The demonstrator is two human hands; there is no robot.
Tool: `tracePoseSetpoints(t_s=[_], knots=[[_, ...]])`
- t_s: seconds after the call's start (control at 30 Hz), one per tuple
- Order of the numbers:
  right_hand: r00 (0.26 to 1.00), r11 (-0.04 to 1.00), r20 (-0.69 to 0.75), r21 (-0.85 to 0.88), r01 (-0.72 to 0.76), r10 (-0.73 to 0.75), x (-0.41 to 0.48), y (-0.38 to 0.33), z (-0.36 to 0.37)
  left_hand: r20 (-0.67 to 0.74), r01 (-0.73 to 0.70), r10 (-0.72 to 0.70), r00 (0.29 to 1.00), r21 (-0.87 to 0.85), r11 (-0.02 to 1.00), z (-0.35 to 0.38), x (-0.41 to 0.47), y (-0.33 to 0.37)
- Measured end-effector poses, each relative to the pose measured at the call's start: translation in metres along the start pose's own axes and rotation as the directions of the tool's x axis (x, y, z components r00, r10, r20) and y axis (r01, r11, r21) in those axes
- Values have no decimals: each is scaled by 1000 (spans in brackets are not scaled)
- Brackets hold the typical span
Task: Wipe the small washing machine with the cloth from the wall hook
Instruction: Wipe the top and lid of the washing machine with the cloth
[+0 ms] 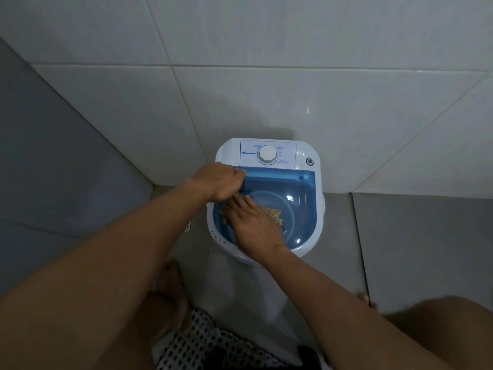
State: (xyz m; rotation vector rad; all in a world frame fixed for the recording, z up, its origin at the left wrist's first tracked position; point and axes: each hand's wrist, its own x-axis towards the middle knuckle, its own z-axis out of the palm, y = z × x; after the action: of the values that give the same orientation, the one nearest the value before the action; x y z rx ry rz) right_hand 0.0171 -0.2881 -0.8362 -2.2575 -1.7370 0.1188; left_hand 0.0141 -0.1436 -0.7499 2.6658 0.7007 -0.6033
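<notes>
A small white washing machine [229, 153] stands against the tiled wall, with a translucent blue lid [301, 209] and a white dial [267, 155] on its back panel. My left hand [220, 182] grips the lid's rear left corner, fingers curled over its edge. My right hand [252, 224] lies flat on the left half of the lid, pressing down a beige cloth [274, 212] that sticks out from under the fingers.
White wall tiles [266, 102] rise right behind the machine, and a grey wall [53, 156] closes the left side. Grey floor tiles [413, 236] spread to the right. My bare feet [170, 284] and patterned shorts [208, 343] are just in front of the machine.
</notes>
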Motion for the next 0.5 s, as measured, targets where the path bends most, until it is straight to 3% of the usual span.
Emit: tracePoseSetpoints(t_s=[0.2,0.4,0.5], knots=[[995,995,-20,-16,100,-101,30,-11,2,47,20,-18,999,-38,999,-11,6,1],[978,989,178,-75,124,-109,55,-22,5,65,38,-34,997,-64,997,-10,2,2],[957,976,215,-52,212,-197,48,-21,4,74,45,-39,996,-76,996,-9,3,2]])
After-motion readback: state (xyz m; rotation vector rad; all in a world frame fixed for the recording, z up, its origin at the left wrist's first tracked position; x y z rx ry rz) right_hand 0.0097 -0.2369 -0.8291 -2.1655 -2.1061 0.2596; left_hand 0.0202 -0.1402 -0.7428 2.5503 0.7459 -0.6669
